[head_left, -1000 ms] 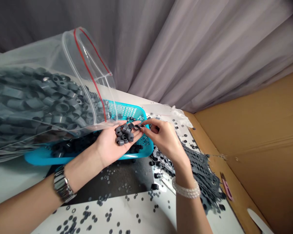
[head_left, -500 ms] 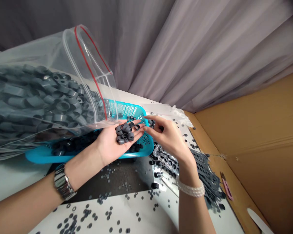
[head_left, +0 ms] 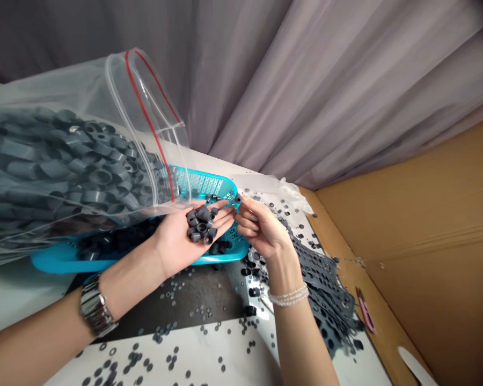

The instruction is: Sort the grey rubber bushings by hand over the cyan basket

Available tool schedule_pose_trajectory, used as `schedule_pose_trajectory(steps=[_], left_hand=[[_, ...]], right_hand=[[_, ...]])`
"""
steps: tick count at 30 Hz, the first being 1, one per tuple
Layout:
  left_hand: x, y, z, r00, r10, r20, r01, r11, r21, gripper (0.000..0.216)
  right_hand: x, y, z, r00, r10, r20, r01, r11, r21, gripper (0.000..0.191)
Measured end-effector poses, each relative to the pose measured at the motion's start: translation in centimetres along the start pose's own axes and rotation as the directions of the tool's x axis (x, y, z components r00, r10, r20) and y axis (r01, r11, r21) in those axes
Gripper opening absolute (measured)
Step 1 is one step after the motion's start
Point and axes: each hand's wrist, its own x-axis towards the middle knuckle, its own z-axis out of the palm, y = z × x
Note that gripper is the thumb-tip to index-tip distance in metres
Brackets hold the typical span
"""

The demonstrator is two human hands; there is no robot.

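My left hand (head_left: 181,241) is palm up with its fingers stretched out, holding a small heap of dark grey ring-like caps (head_left: 202,224). My right hand (head_left: 265,225) pinches one small grey cap (head_left: 238,198) between thumb and forefinger, just past the left fingertips. Its other fingers are curled in. Under both hands stands a turquoise plastic basket (head_left: 241,249) with more dark pieces inside. To the left, a big clear zip bag (head_left: 80,80) full of grey caps (head_left: 100,179) leans over the basket, its mouth with red stripes near my left fingers.
Small dark discs (head_left: 134,359) are scattered over the white table. Punched dark rubber sheets (head_left: 326,289) lie piled at the right. Beyond them are a pink-handled cutter (head_left: 365,311) and a cardboard wall (head_left: 418,214). A grey curtain (head_left: 241,80) hangs behind.
My right hand has turned and drawn slightly left, now showing a cap in its pinch. My left hand keeps its heap of caps, shifted slightly left.
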Motion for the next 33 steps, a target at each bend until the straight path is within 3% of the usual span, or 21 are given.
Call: schedule_pose_trajectory(steps=[4,8,21,24,28,30,33], left_hand=[[0.0,0.0,-0.1,1.000,-0.001,0.008,0.001,1.000,-0.014,0.049],[0.0,0.0,-0.2,0.999,0.029,0.018,-0.029,0.999,-0.015,0.051],[-0.2,0.0,0.0,0.998,0.056,0.012,-0.056,0.998,-0.013,0.052],[-0.3,0.0,0.1,0.998,0.056,0.000,-0.056,0.998,-0.016,0.052],[-0.1,0.1,-0.1,0.999,0.048,0.018,-0.047,0.998,-0.042,0.051],[0.0,0.2,-0.2,0.998,0.056,-0.005,-0.056,0.998,-0.025,0.050],[0.0,0.3,-0.1,0.996,0.068,-0.048,-0.067,0.997,0.037,0.047]], right_hand=[[0.1,-0.1,0.0,0.997,0.083,0.005,-0.082,0.976,0.200,0.033],[0.2,-0.1,0.0,0.996,0.082,0.045,-0.092,0.945,0.314,0.025],[0.5,0.0,0.0,1.000,0.028,-0.006,-0.023,0.918,0.395,0.014],[0.5,0.1,-0.1,0.999,0.019,-0.047,-0.006,0.967,0.257,0.015],[-0.3,-0.3,0.2,0.994,-0.066,-0.084,0.048,0.978,-0.203,0.017],[-1.0,-0.7,0.7,0.996,-0.089,-0.026,0.067,0.889,-0.454,0.015],[-2.0,-1.3,1.7,0.989,-0.102,0.108,0.148,0.676,-0.722,0.016]])
